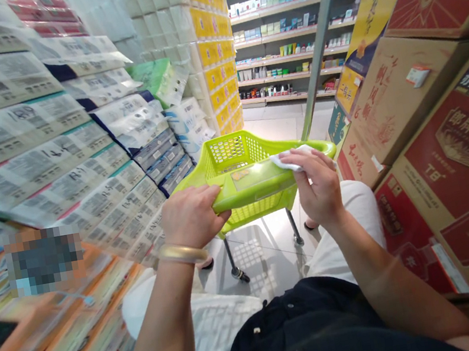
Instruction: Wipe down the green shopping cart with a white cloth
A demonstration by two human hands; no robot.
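A lime-green shopping cart (261, 201) stands on its wheels right in front of me. My left hand (194, 215), with a gold bangle at the wrist, is wrapped round the left end of the cart's handle. On the right part of that handle, my right hand (314, 180) presses a white cloth or tissue (279, 162) against the top. Its fingers are bent over the white piece, and part of it is hidden under them. A clear label panel (254, 173) lies along the handle between both hands. The basket's visible inside shows only its perforated walls.
Stacked tissue packs (76, 142) rise close on the left, with a yellow-and-white stack (214, 53) beyond. Cardboard cartons (395, 88) crowd the right side beside a metal pole (318, 47). Shelves of small goods (281, 27) stand at the back, across the tiled floor (260, 261).
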